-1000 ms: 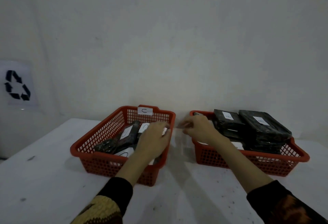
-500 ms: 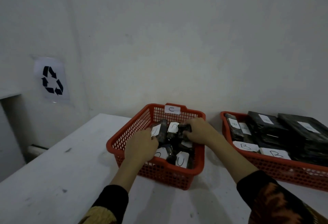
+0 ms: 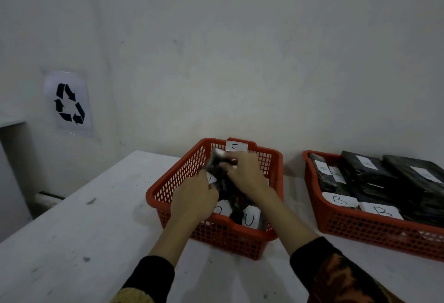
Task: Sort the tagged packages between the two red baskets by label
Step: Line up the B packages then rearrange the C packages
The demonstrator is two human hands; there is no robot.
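A white table (image 3: 72,230) is bearing two red baskets: the B basket (image 3: 360,225) sitting right, the C basket (image 3: 173,182) left. Over the latter, both the left hand (image 3: 192,197) and right hand (image 3: 245,173) are gripping one black package (image 3: 219,170).

Rear wall (image 3: 240,50): plain, off-white, with scattered grey scuffs and patches near the top. Left wall (image 3: 36,26): same finish, meeting the rear wall at a corner. A sheet with a black recycling symbol (image 3: 69,103) is fixed to the left wall under clear film. A ledge (image 3: 12,121) projects at the far left edge. Bench (image 3: 84,230): white top, marked with dark specks and smudges, set against the rear wall. Lighting is dim and even.
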